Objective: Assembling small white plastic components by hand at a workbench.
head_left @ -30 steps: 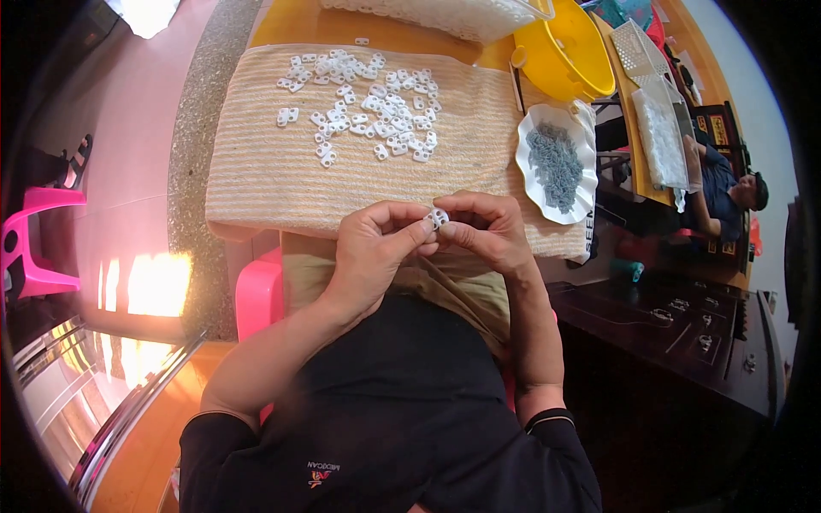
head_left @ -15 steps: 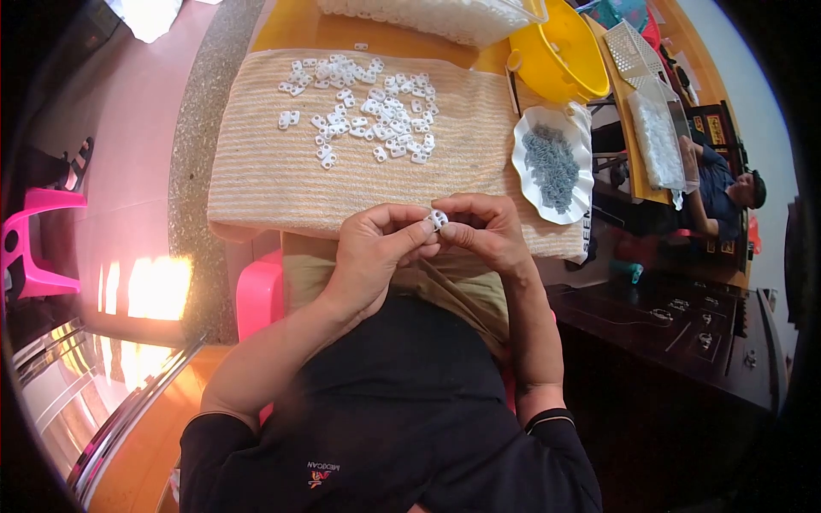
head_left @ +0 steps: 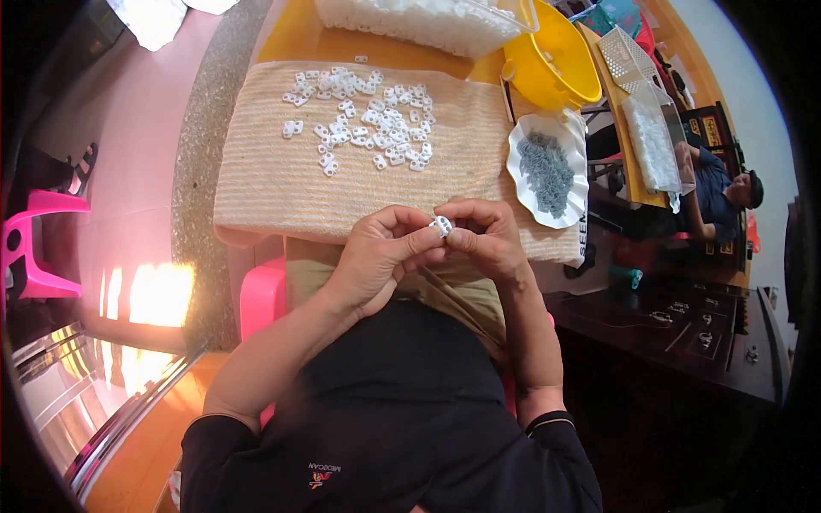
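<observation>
Head camera is looking down at my two hands, which are meeting just in front of my body, at the near edge of the table. I am holding a small white plastic clip piece point(head_left: 441, 226) between them. My left hand point(head_left: 376, 256) is closing its fingers around the piece from the left, with the thumb pressing on it. My right hand point(head_left: 487, 239) is pinching the same piece from the right, its fingers curled tightly. Both hands are touching each other at the fingertips.

Beyond my hands, a beige striped cloth point(head_left: 274, 179) is lying over the table, and many loose white plastic pieces point(head_left: 363, 124) are scattered on its far part, well apart from my hands. At the right side of the cloth, a white scalloped plate point(head_left: 523, 190) is holding a heap of small grey parts point(head_left: 547, 171). Behind the plate, a yellow plastic bowl point(head_left: 556, 60) is standing, and a clear plastic container full of white pieces point(head_left: 419, 21) is lying at the far edge. At my left, a pink plastic chair point(head_left: 34, 248) is standing on the floor.
</observation>
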`<control>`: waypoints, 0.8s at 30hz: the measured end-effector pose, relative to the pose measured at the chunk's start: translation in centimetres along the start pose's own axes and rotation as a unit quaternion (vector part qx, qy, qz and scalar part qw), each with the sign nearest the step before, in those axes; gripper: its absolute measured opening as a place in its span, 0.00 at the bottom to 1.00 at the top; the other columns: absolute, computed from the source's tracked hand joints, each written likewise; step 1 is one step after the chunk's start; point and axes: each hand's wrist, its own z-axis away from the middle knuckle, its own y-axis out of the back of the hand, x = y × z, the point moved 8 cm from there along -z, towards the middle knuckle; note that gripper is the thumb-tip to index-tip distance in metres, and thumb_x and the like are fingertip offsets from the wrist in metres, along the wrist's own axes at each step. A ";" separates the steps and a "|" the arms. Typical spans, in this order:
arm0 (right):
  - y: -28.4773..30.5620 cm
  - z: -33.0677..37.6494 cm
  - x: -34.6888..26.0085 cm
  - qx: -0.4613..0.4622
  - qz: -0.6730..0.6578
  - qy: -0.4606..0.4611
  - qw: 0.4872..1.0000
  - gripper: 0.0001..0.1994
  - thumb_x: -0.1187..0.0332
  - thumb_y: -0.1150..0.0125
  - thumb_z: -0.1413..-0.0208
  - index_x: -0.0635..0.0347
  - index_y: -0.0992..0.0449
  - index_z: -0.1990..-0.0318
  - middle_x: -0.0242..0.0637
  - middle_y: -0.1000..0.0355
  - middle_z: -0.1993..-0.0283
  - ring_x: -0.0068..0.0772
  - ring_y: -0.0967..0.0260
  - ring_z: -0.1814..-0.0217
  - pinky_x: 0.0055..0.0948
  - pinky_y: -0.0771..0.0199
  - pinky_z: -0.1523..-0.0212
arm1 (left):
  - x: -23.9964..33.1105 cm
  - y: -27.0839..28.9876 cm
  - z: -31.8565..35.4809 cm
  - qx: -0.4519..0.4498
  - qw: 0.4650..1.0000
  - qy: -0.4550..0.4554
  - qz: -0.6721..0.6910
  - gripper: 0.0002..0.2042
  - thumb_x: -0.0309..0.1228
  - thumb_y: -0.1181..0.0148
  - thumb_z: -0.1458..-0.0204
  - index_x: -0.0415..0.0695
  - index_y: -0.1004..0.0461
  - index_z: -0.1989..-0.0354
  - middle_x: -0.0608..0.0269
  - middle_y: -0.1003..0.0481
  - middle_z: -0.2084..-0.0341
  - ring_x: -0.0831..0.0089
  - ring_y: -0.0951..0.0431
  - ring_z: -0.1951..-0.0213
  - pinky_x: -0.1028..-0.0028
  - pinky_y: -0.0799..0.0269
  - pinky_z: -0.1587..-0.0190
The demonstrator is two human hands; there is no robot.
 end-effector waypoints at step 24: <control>-2.9 0.7 -2.1 -0.008 0.085 0.063 0.994 0.11 0.76 0.38 0.46 0.69 0.26 0.55 0.36 0.30 0.60 0.23 0.29 0.62 0.21 0.29 0.60 | 0.6 -1.2 1.1 -0.040 0.997 -0.038 -0.048 0.05 0.23 0.39 0.48 0.41 0.30 0.70 0.60 0.23 0.69 0.75 0.23 0.69 0.76 0.23 0.64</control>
